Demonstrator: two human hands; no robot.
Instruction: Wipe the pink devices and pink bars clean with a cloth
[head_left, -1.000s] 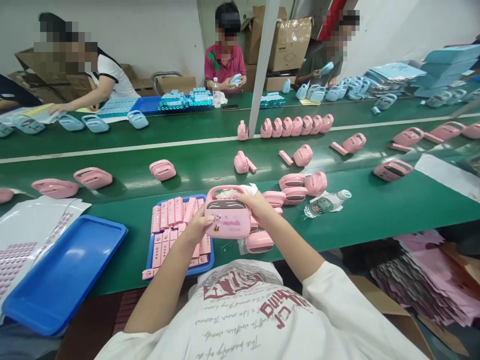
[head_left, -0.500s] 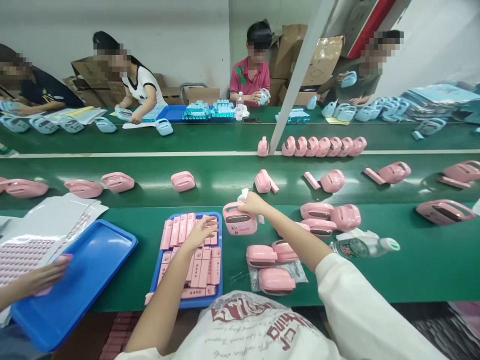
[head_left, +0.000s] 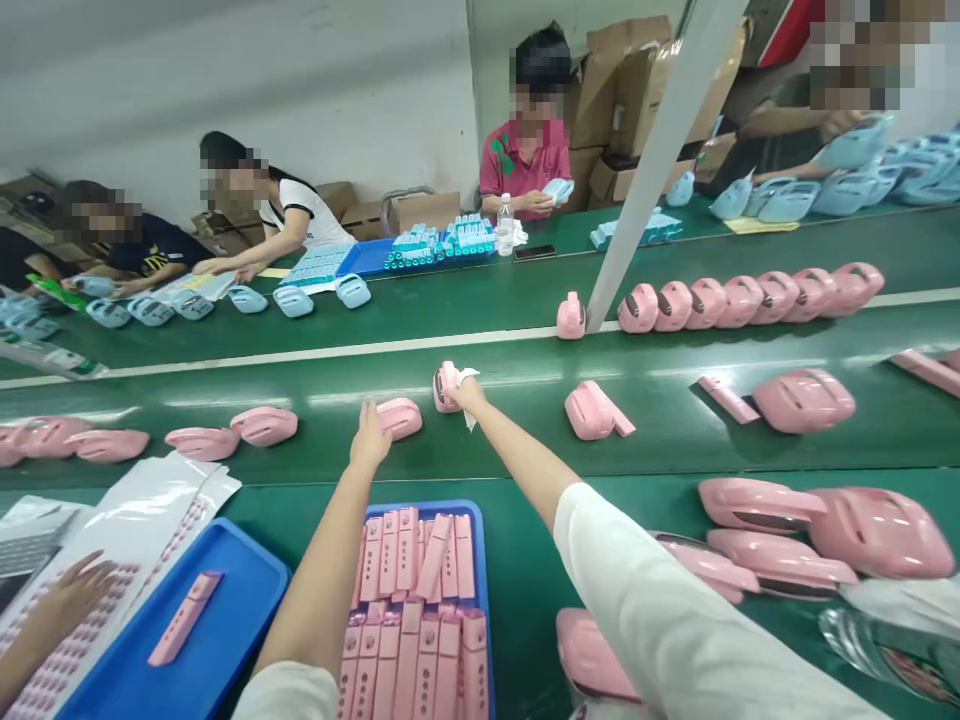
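Nearest, a blue tray (head_left: 450, 506) of pink strips (head_left: 412, 610). Beyond it both arms stretch over the green belt (head_left: 525, 450). The left hand (head_left: 370, 442), fingers loosely spread, touches a rounded pink case (head_left: 402, 417). The right hand (head_left: 466, 393) grips an upright pink case (head_left: 444, 386) and a white cloth (head_left: 471, 413).

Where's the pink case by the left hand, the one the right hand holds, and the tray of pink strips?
left pink case (head_left: 401, 417): head view, top shell.
right pink case (head_left: 445, 386): head view, visible side.
blue tray (head_left: 481, 570): head view, right rim.
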